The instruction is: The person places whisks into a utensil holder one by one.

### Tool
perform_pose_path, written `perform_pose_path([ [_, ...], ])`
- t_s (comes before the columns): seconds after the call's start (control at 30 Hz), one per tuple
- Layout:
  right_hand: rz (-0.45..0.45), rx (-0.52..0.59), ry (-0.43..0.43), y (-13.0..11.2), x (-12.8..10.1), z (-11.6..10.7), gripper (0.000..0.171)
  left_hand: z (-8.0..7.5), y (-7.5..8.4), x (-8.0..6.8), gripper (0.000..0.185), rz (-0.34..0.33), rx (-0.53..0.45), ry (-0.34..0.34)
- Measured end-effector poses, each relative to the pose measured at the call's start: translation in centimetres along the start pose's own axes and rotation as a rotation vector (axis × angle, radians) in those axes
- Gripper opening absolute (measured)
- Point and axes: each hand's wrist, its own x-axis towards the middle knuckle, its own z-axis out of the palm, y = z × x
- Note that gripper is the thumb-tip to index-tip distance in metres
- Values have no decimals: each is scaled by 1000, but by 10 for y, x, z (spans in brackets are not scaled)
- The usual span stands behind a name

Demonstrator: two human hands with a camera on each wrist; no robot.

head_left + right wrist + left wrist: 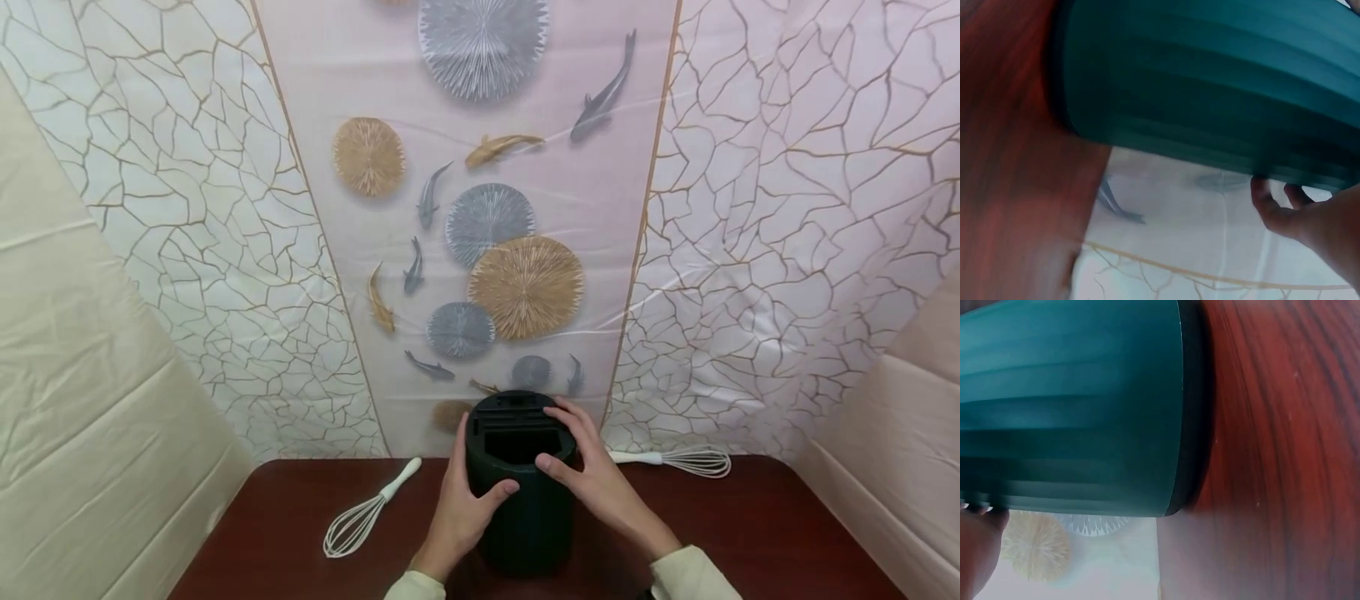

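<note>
A dark green, round utensil holder (525, 525) with a black slotted top stands upright at the middle of the table. Its ribbed side and black base rim show in the left wrist view, where the holder (1072, 412) meets the tabletop. My left hand (461, 517) grips its left side, thumb across the front. On the other side my right hand (600, 475) holds it near the top, thumb at the front rim and fingers toward the back rim. The right wrist view shows fingertips of the right hand (1310, 219) against the ribbed wall.
A white-handled whisk (367, 515) lies on the dark red-brown table (255, 533) left of the holder. Another whisk (690, 461) lies at the back edge on the right. Behind the table hangs a patterned cloth (480, 375), with pale padded panels (97, 400) at the sides.
</note>
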Motion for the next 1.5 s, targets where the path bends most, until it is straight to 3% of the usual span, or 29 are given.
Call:
perform_pose_path([
  [0.23, -29, 75, 70, 12, 0, 9, 55, -3, 9, 2, 108, -56, 87, -33],
  [0.5, -83, 180, 155, 20, 0, 25, 55, -12, 22, -10, 100, -127, 202, 46],
  [0.73, -77, 226, 220, 21, 1, 39, 55, -39, 28, -16, 72, -116, 289, 106],
  [0.93, -67, 218, 233, 22, 0, 37, 54, -70, 25, -26, 55, -170, 383, 122],
  [1.03, -74, 212, 229, 22, 0, 36, 55, -87, 21, -34, 53, -207, 428, 167],
  [1.13, -85, 216, 235, 21, 1, 36, 54, -109, 17, -41, 54, -284, 507, 209],
  [1.23, -97, 229, 246, 20, 1, 37, 54, -135, 10, -47, 71, -422, 642, 211],
  [1.37, -100, 236, 249, 21, 1, 39, 54, -165, -8, -56, 96, -584, 759, 150],
  [1.5, -93, 225, 246, 23, 0, 39, 55, -178, -30, -64, 98, -631, 762, 49],
])
